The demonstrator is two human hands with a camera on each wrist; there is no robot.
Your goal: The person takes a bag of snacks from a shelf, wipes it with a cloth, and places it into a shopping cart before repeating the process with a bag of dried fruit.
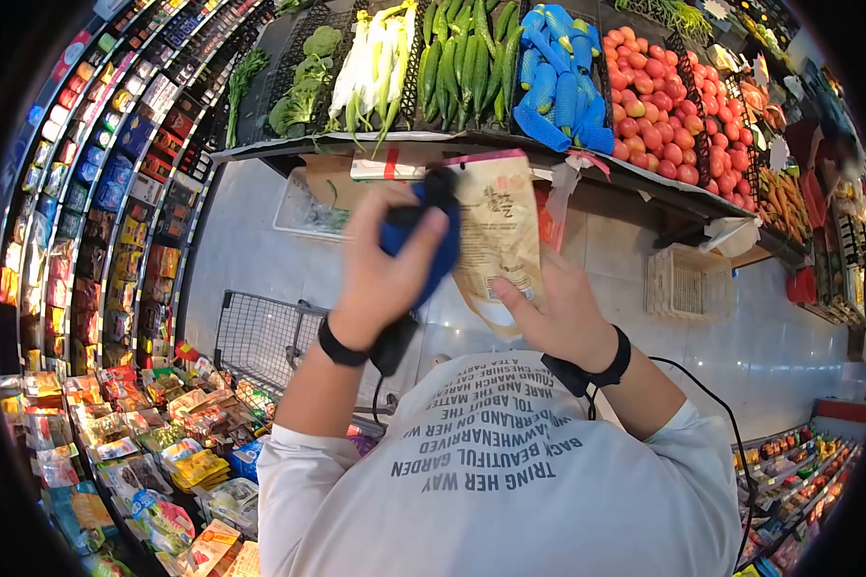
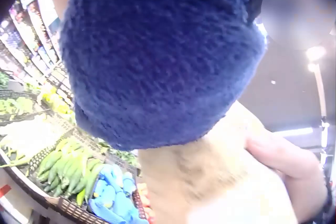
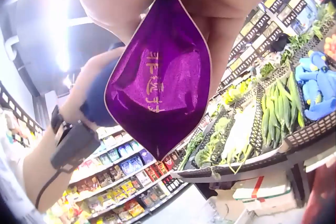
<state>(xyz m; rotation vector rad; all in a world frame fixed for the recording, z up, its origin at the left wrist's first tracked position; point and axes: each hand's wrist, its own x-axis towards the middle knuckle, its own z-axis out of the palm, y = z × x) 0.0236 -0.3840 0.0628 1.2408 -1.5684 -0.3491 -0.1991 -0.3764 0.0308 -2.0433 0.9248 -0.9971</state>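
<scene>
My left hand (image 1: pixel 380 260) grips a dark blue fuzzy thing (image 1: pixel 440 252) with a black part at its top; its exact kind does not show. In the left wrist view this fuzzy thing (image 2: pixel 157 66) fills much of the picture and overlaps the pouch (image 2: pixel 194 176). A beige pouch (image 1: pixel 498 221) with dark printed characters stands upright right beside it. My right hand (image 1: pixel 570 313) holds the pouch by its lower side, thumb on the printed face. In the right wrist view the pouch's purple bottom (image 3: pixel 157 77) shows gold characters.
Ahead runs a vegetable stand with broccoli (image 1: pixel 308 82), cucumbers (image 1: pixel 467 67), blue-netted produce (image 1: pixel 560 82) and tomatoes (image 1: pixel 649 106). A wire cart (image 1: pixel 265 337) stands at left, near packed shelves (image 1: pixel 96 192). A pale crate (image 1: pixel 688 282) sits on the floor at right.
</scene>
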